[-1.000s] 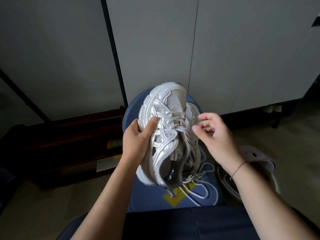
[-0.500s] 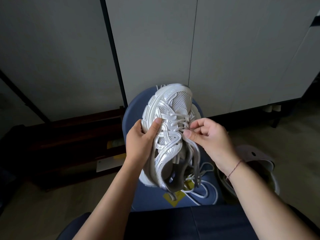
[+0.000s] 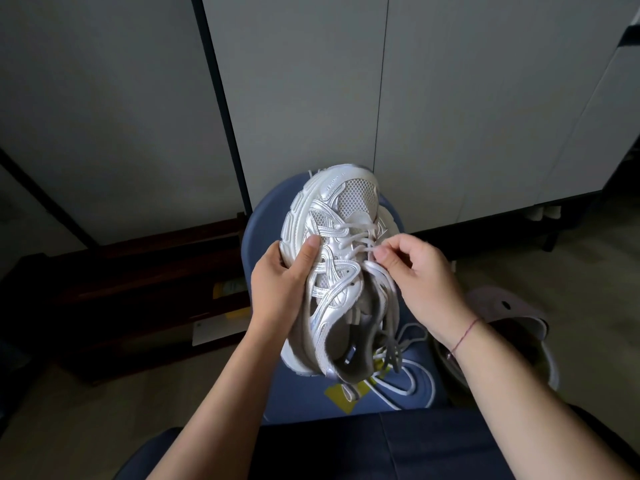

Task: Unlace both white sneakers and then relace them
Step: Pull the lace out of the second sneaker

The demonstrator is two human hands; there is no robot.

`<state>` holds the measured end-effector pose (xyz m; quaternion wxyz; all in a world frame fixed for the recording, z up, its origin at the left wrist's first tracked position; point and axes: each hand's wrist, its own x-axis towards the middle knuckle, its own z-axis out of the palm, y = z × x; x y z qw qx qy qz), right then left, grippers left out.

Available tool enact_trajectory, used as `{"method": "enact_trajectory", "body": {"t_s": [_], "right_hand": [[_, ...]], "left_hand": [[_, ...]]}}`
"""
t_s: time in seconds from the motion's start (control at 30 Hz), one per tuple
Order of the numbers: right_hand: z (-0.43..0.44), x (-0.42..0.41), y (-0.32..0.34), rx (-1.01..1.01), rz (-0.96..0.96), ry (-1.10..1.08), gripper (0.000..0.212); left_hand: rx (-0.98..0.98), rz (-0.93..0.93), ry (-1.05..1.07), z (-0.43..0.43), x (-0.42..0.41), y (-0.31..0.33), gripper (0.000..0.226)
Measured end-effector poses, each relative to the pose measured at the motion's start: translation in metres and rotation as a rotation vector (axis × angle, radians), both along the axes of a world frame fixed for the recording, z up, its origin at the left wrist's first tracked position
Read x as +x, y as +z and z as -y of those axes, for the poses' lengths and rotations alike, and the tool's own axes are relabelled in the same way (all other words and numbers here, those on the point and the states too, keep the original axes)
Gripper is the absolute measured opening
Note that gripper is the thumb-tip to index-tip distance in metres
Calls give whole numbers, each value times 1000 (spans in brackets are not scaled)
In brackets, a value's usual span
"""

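White sneaker (image 3: 341,271) is held over a blue chair (image 3: 263,233), toe pointing away, heel low above the seat; contact cannot be confirmed. Left hand (image 3: 280,285) grasps the sole edge, thumb across glossy ribbed overlays beside the mesh toe panel. Right hand (image 3: 420,282) pinches a flat white lace (image 3: 363,244) at the middle eyelets; loose ends trail onto the seat. Bare floor lies left. A rounded lilac clog (image 3: 502,306) sits near the chair's right edge. Smooth grey cabinet doors (image 3: 450,98) stand behind.

Pale grey wall panels (image 3: 104,98), split by a black vertical strip (image 3: 221,98). Low dark wooden shelf (image 3: 138,289) along the wall base on the left. Beige floor (image 3: 86,410). Blue round stool (image 3: 294,400) in the centre, with a pale clog (image 3: 512,306) on the floor just beside its right edge. Dim light.
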<state>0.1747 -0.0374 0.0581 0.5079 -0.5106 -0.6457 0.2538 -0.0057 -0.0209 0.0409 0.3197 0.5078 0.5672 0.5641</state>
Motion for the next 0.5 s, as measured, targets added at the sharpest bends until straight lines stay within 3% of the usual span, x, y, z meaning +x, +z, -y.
{"method": "enact_trajectory", "body": {"t_s": [0.13, 0.3, 0.5], "right_hand": [[0, 2, -2, -10, -40, -9, 22], [0, 2, -1, -47, -230, 95, 17], [6, 1, 12, -105, -432, 188, 20]], "left_hand": [[37, -72, -3, -1, 0, 2, 32], [12, -8, -38, -2, -2, -1, 48], [-18, 51, -83, 2, -5, 1, 45]]}}
